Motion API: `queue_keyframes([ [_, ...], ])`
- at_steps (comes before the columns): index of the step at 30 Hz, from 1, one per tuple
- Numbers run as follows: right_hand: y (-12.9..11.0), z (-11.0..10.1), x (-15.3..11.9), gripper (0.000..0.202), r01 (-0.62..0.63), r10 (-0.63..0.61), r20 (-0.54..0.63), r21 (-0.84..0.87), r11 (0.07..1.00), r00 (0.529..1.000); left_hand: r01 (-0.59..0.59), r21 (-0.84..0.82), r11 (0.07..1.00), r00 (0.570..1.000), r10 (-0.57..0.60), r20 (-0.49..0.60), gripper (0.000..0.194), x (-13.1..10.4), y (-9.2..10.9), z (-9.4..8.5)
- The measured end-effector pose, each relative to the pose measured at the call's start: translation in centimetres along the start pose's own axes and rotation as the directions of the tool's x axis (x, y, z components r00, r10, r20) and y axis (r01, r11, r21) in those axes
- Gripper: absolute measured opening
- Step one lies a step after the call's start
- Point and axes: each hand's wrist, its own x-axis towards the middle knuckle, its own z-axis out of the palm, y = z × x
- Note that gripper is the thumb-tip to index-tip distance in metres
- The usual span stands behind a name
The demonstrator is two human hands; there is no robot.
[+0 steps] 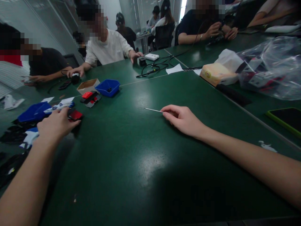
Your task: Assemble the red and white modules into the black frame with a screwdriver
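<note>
My left hand [55, 124] is at the left of the green table, its thumb and fingers around a red and black part [75, 115]. The fingertips are partly hidden behind the hand. My right hand [180, 117] rests over the middle of the table, pinching a thin straight metal rod [153, 110] that points left. The rod's rear end is hidden inside the fingers. Beyond my left hand lie another red, black and grey part [90, 98] and a blue tray [108, 88] with small dark pieces inside.
A blue bin [35, 112] and white-blue gloves [30, 138] lie left. A cardboard box [88, 86] stands beside the tray. Cables [155, 69] run at the back. Tissues [217, 73], a plastic bag [272, 69] and a green-edged phone [287, 121] sit right. Several people sit around.
</note>
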Motion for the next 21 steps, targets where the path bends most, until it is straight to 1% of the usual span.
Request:
queue_keyframes([
  [2, 0.0, 0.1, 0.0, 0.033, 0.014, -0.014, 0.006, -0.003, 1.0, 1.0, -0.038, 0.079, 0.996, 0.999, 0.04, -0.024, 0.047, 0.2, 0.0, -0.5],
  [3, 0.0, 0.2, 0.1, 0.032, 0.022, -0.022, 0.004, -0.004, 1.0, 1.0, -0.052, 0.108, 0.993, 0.998, 0.056, -0.033, 0.047, 0.3, 0.6, -0.7],
  [4, 0.0, 0.2, 0.1, 0.03, 0.03, -0.03, -0.004, -0.003, 1.0, 1.0, -0.065, 0.128, 0.99, 0.997, 0.07, -0.03, 0.047, 0.5, 1.6, -0.9],
  [5, 0.0, 0.3, 0.2, 0.028, 0.038, -0.038, -0.023, -0.003, 0.999, 0.999, -0.083, 0.142, 0.986, 0.996, 0.087, -0.02, 0.046, 0.6, 3.1, -0.9],
  [6, 0.0, 0.4, 0.3, 0.024, 0.046, -0.047, -0.047, -0.007, 0.999, 0.998, -0.095, 0.148, 0.984, 0.995, 0.098, -0.016, 0.046, 0.7, 5.0, -0.8],
  [7, 0.0, 0.5, 0.3, 0.022, 0.056, -0.057, -0.072, -0.016, 0.998, 0.996, -0.102, 0.152, 0.983, 0.995, 0.1, 0.022, 0.045, 0.7, 7.3, -0.4],
  [8, -0.1, 0.6, 0.3, 0.023, 0.069, -0.071, -0.091, -0.032, 0.997, 0.993, -0.1, 0.157, 0.983, 0.993, 0.088, 0.084, 0.041, 0.5, 9.9, 0.1],
  [9, -0.2, 0.8, 0.3, 0.028, 0.087, -0.091, -0.093, -0.054, 0.995, 0.991, -0.103, 0.147, 0.984, 0.982, 0.078, 0.171, 0.038, 0.2, 12.7, 0.7],
  [10, -0.4, 1.0, 0.1, 0.035, 0.117, -0.123, -0.078, -0.081, 0.99, 0.989, -0.132, 0.126, 0.983, 0.966, 0.099, 0.237, 0.039, -0.4, 15.5, 1.5],
  [11, -0.7, 1.2, -0.1, 0.041, 0.164, -0.171, -0.054, -0.112, 0.98, 0.984, -0.156, 0.091, 0.984, 0.953, 0.125, 0.277, 0.043, -1.2, 18.3, 2.4],
  [12, -1.1, 1.6, -0.4, 0.044, 0.229, -0.234, -0.018, -0.138, 0.964, 0.972, -0.194, -0.022, 0.981, 0.913, 0.189, 0.361, 0.047, -2.1, 20.9, 3.2],
  [13, -1.6, 1.9, -0.8, 0.043, 0.313, -0.316, 0.008, -0.164, 0.935, 0.949, -0.251, -0.167, 0.954, 0.844, 0.299, 0.445, 0.051, -3.2, 23.3, 3.9],
  [14, -2.0, 2.3, -1.2, 0.036, 0.403, -0.404, 0.034, -0.187, 0.896, 0.914, -0.316, -0.3, 0.9, 0.746, 0.431, 0.508, 0.056, -4.2, 25.3, 4.4],
  [15, -2.5, 2.7, -1.7, 0.026, 0.493, -0.487, 0.077, -0.188, 0.85, 0.87, -0.364, -0.403, 0.84, 0.633, 0.541, 0.554, 0.062, -5.1, 27.0, 4.8],
  [16, -2.9, 3.1, -2.1, 0.022, 0.577, -0.554, 0.16, -0.191, 0.794, 0.817, -0.39, -0.489, 0.781, 0.517, 0.624, 0.585, 0.068, -5.9, 28.4, 4.9],
  [17, -3.3, 3.4, -2.4, 0.023, 0.664, -0.611, 0.274, -0.187, 0.724, 0.743, -0.376, -0.552, 0.744, 0.454, 0.667, 0.591, 0.067, -6.5, 29.4, 4.9],
  [19, -3.8, 3.7, -2.9, 0.023, 0.78, -0.654, 0.457, -0.164, 0.604, 0.603, -0.345, -0.601, 0.721, 0.393, 0.693, 0.605, 0.068, -7.1, 30.4, 4.6],
  [20, -3.9, 3.8, -3.0, 0.024, 0.815, -0.661, 0.512, -0.151, 0.56, 0.549, -0.335, -0.609, 0.719, 0.377, 0.694, 0.613, 0.068, -7.1, 30.5, 4.4],
  [21, -3.9, 3.7, -3.0, 0.025, 0.836, -0.669, 0.537, -0.14, 0.531, 0.514, -0.33, -0.612, 0.719, 0.364, 0.695, 0.62, 0.069, -7.0, 30.5, 4.2],
])
